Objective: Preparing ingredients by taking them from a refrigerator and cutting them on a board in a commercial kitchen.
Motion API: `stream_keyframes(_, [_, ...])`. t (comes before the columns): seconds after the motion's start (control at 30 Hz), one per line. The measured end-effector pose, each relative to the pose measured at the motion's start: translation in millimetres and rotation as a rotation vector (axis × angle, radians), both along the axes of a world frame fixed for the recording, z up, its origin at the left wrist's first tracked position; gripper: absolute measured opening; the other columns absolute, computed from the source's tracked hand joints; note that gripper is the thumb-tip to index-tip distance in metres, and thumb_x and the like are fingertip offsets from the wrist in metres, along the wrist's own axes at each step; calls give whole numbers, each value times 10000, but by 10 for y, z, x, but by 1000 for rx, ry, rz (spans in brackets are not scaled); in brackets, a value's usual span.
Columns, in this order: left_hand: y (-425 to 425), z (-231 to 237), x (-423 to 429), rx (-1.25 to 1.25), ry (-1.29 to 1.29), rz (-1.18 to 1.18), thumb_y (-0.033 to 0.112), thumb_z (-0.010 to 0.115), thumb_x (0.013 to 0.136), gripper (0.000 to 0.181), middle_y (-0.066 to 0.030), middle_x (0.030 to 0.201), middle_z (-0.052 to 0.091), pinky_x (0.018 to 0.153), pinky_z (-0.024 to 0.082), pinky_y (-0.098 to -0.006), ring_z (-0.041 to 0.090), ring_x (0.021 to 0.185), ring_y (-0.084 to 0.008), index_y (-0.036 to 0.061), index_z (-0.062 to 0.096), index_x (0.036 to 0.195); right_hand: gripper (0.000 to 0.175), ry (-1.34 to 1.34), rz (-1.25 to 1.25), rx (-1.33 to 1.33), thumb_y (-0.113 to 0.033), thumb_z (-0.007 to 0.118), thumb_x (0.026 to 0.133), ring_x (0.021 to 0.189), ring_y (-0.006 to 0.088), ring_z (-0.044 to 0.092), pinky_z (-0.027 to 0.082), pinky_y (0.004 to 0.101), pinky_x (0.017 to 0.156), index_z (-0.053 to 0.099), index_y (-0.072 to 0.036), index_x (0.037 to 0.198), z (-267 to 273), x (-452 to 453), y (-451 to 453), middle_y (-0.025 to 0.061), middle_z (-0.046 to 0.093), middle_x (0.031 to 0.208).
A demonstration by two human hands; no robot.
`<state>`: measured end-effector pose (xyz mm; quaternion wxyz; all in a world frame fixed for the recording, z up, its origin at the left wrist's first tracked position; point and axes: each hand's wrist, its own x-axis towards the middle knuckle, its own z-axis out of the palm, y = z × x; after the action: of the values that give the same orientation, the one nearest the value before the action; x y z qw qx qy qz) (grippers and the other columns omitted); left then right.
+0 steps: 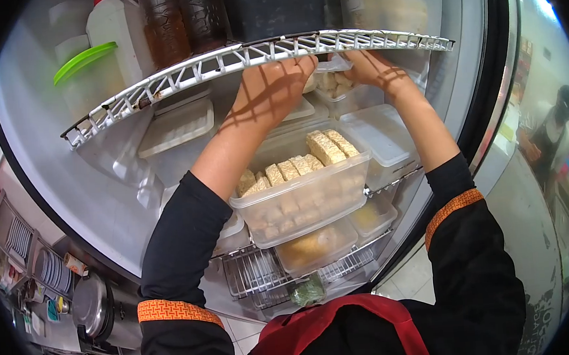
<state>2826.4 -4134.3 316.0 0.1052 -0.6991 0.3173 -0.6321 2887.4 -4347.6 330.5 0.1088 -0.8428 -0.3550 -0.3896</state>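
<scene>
Both hands reach into a refrigerator beneath a white wire shelf. My left hand is bent near a clear plastic bag; its fingertips are hidden. My right hand is at the other side of that bag, beside a container of pale pieces; its fingertips are partly hidden too. Below the hands stands an uncovered plastic tub holding several pale, rough-textured slabs that look like tempeh. Two of them lie higher at its right end. The hidden fingertips leave the grip of both hands unclear.
A rusty wire shelf crosses just above the wrists, bearing bottles and a jug. Lidded containers stand left and right of the tub, with filled ones below. A large pot is at lower left; a person is far right.
</scene>
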Motion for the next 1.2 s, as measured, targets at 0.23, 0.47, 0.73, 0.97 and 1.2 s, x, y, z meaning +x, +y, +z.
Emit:
stream_keyframes(0.23, [152, -176, 287, 39, -127, 112, 369, 653, 735, 446, -69, 828, 545, 547, 463, -288, 515, 636, -212, 111, 581, 1091, 289, 11, -7, 11, -129, 499, 772, 979, 332, 527, 400, 405, 856, 573, -40, 1037, -59, 315, -213, 181, 563, 1055])
stream_keyframes(0.47, [117, -14, 766, -128, 548, -321, 356, 631, 774, 458, -106, 1043, 584, 736, 489, -315, 596, 873, -257, 63, 544, 1115, 284, -105, -70, -60, -221, 541, 836, 992, 310, 533, 415, 389, 851, 562, -55, 1066, -64, 426, -314, 164, 572, 1073])
stream_keyframes(0.73, [-47, 73, 963, -560, 1279, -715, 393, 560, 833, 465, -104, 1083, 570, 781, 486, -332, 592, 918, -235, 79, 497, 1171, 269, 121, -46, 57, -232, 603, 784, 775, 226, 567, 460, 351, 743, 595, -38, 969, 59, 432, -236, 114, 633, 902])
stream_keyframes(0.97, [-45, 116, 906, -571, 1778, -893, 432, 460, 888, 468, -112, 1152, 531, 839, 474, -349, 570, 989, -222, 95, 460, 1213, 289, 634, 288, 728, -244, 627, 781, 802, 213, 576, 450, 346, 778, 597, -25, 968, -62, 230, -263, 97, 627, 880])
stream_keyframes(1.2, [121, 60, 1006, -628, 1783, -1068, 376, 457, 892, 445, -85, 1233, 486, 969, 373, -397, 477, 1134, -230, 98, 446, 1239, 429, 327, -261, -60, -273, 631, 752, 973, 279, 561, 416, 380, 856, 546, -29, 1095, -28, 422, -342, 165, 594, 1075])
